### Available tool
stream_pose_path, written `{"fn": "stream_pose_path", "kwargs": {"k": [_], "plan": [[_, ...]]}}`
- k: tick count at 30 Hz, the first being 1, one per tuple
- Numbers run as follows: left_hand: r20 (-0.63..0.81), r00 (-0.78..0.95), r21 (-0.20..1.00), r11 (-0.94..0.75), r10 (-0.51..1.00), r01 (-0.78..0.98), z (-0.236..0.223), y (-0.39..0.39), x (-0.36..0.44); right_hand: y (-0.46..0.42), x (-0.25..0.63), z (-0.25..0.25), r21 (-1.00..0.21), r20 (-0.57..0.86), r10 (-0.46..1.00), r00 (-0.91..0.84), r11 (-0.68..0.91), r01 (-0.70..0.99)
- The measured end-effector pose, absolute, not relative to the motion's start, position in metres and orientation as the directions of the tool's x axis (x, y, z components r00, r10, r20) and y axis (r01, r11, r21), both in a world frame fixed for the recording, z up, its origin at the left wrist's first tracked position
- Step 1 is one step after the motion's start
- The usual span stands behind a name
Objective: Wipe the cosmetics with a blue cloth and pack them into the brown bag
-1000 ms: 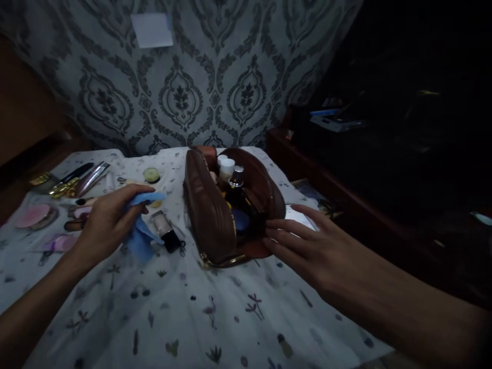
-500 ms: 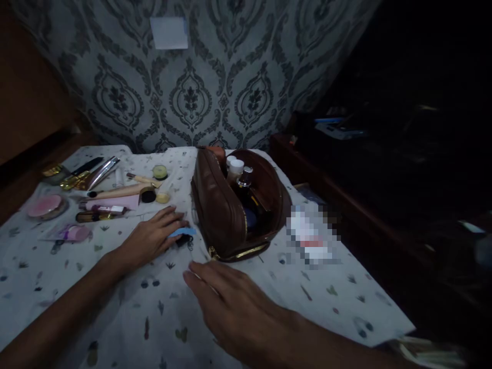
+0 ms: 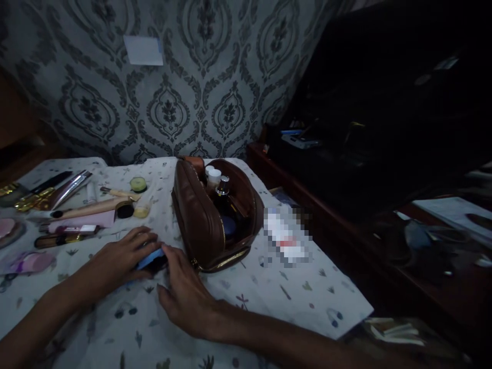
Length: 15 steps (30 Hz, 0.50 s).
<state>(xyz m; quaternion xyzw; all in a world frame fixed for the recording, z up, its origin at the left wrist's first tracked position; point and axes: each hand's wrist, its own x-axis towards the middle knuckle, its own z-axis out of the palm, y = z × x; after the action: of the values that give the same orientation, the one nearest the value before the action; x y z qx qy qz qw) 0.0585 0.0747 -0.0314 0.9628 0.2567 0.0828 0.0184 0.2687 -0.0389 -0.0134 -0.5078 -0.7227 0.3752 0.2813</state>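
We find both hands low over the printed sheet point(image 3: 295, 307), in front of an unzipped brown bag point(image 3: 196, 225). The light is poor and detail suffers accordingly.

The left hand point(image 3: 117, 259) has its fingers bent over a blue cloth point(image 3: 150, 259), with the thumb below; we judge it closed on the cloth. Next to the cloth, under the fingers, is a dark object point(image 3: 159, 265), mostly covered. We cannot tell what it is, nor whether it is gripped or merely touched.

The right hand point(image 3: 192, 300) has its thumb and fingers apart. Its forefinger tip meets, or nearly meets, the right end of the cloth; we see nothing clamped in it.

The governing relation is this: cloth and dark object lie between the two hands, to the right of the left palm and ahead of the right thumb. The visible strip of cloth slants away and to the right, towards the right fingertips. The long axis of the dark object we cannot establish. The left hand is the nearer to both.

The bag stands just beyond the right fingers, its length running away from the person. A silver-capped bottle point(image 3: 223, 185) stands inside.
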Motion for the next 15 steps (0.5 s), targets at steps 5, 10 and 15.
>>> {"fn": "stream_pose_path", "kwargs": {"k": [5,10,15], "plan": [[0.201,0.798,0.110,-0.822,0.569,0.558,-0.020,0.068,0.059,-0.035,0.271,-0.019,-0.938,0.087,0.971,-0.223,0.156,0.311],[0.272,0.531,0.513,-0.588,0.802,0.625,0.007,0.047,0.064,-0.033,0.273,-0.025,-0.971,0.140,0.963,-0.231,0.179,0.159],[0.200,0.268,0.854,-0.302,0.942,0.424,0.015,0.018,0.090,-0.032,0.262,-0.029,-0.966,0.160,0.938,-0.308,0.213,0.146]]}}
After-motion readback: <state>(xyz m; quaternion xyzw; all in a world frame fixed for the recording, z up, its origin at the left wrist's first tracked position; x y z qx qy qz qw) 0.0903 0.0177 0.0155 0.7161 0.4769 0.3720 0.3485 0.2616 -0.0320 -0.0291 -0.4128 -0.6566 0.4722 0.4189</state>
